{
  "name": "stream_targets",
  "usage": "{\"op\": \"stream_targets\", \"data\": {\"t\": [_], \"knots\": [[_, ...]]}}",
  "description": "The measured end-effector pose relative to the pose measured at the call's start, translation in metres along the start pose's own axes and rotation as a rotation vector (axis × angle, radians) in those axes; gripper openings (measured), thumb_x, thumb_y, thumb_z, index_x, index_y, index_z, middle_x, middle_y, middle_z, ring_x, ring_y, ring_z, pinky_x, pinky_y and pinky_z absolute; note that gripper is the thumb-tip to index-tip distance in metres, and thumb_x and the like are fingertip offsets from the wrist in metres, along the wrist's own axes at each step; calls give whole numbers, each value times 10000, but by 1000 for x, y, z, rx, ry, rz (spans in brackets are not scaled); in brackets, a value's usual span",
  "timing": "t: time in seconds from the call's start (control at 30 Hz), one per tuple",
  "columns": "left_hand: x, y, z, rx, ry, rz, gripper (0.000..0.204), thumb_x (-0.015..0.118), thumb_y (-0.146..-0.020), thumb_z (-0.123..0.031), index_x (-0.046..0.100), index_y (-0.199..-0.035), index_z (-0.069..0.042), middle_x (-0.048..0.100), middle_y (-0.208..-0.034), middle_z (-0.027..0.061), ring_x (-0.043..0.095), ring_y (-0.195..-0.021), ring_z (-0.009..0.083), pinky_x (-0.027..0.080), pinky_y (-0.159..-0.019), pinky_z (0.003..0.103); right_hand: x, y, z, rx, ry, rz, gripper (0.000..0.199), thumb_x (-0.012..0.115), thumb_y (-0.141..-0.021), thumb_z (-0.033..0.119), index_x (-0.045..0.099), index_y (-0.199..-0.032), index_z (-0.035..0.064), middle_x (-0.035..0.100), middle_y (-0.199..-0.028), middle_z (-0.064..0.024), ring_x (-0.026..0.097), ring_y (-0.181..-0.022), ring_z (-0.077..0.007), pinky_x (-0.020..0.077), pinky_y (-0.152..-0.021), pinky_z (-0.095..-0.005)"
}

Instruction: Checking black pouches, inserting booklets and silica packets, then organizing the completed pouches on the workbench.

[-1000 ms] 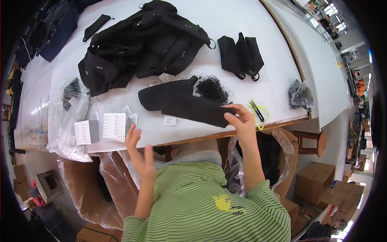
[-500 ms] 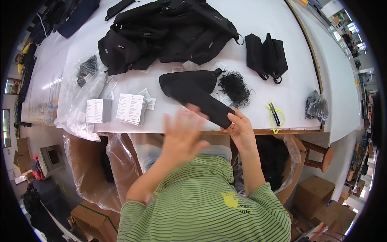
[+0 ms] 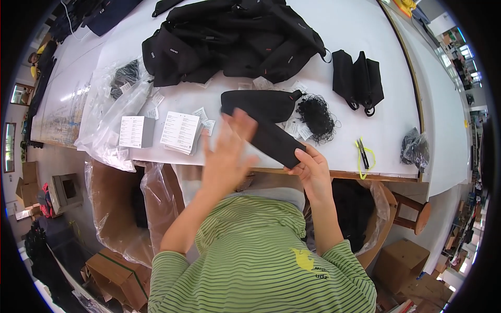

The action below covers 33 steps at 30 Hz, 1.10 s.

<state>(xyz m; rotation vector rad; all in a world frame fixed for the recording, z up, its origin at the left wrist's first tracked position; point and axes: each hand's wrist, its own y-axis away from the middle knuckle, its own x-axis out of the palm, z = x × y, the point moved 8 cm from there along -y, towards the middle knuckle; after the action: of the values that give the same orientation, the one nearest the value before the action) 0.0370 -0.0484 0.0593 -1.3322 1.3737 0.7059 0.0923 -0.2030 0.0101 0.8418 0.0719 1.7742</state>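
My right hand (image 3: 314, 169) pinches the near corner of a flat black fabric pouch (image 3: 279, 143) between thumb and fingers, by the table's front edge. The pouch slants away to the left; its far part lies on the white table and has a small red tab. My left hand (image 3: 227, 156), smeared by motion, hovers with fingers spread at the pouch's left side; whether it touches the fabric I cannot tell. A tangle of thin black strings (image 3: 317, 117) lies just beyond the pouch. Left of my left hand stands a stack of white printed tags (image 3: 180, 131), with a second stack (image 3: 134, 131) beside it.
A heap of black bags (image 3: 229, 47) covers the far table. Black pouches (image 3: 360, 81) stand at the right. Thread snips (image 3: 364, 154) with a yellow cord lie near the right edge, left of a small plastic bag (image 3: 416, 148). Plastic-lined cartons (image 3: 117, 203) and a wooden stool (image 3: 412, 211) stand below.
The view has shifted, so the table's things sit further right. My left hand still moves, fingers spread, beside the pouch. My right hand keeps its hold on the pouch's corner.
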Motion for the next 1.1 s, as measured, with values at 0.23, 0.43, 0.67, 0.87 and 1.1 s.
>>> {"op": "stream_targets", "data": {"t": [0.23, 0.43, 0.67, 0.87, 1.1], "knots": [[-58, 11, 62, -429, 202, -556, 688, 598, -882, -317, 301, -1445, -55, 221, -1524, 162, 149, -1407, 363, 84, -1114, 508, -8, 0, -3, -45, -21, -5, 264, 619, -865, 84, 587, -1086, -57, 653, -911, -108, 654, -700, -160, 538, -582, -257], [-61, 9, 72, -482, 105, -622, 707, 624, -877, -287, 292, -1442, -21, 249, -1511, 163, 197, -1392, 324, 138, -1113, 443, 3, 8, 0, -36, 128, 3, 283, 605, -863, 114, 562, -1093, -44, 647, -855, -117, 623, -623, -171, 494, -533, -255], [-75, 11, 66, -300, 252, -673, 700, 575, -903, -287, 244, -1448, 1, 285, -1483, 182, 191, -1387, 322, 145, -1115, 436, -6, 2, -12, 15, -43, 21, 284, 633, -854, 126, 585, -1077, -43, 653, -877, -117, 641, -620, -175, 518, -556, -248], [-40, 18, 81, -465, 877, -578, 782, 618, -879, -377, 208, -1466, -64, 304, -1454, 187, 281, -1346, 328, 222, -1095, 401, 21, 11, 12, -424, 393, 137, 214, 628, -815, 13, 609, -1026, -14, 652, -934, -122, 638, -796, -203, 509, -737, -307], [23, 27, 105, -868, 1519, -318, 370, 676, -841, -129, 570, -1181, -33, 601, -1004, 49, 571, -930, 118, 457, -838, 243, 56, 45, 26, -929, 1178, 402, 331, 688, -694, -27, 697, -1000, 101, 520, -1314, -157, 540, -1105, -274, 417, -957, -403]]}}
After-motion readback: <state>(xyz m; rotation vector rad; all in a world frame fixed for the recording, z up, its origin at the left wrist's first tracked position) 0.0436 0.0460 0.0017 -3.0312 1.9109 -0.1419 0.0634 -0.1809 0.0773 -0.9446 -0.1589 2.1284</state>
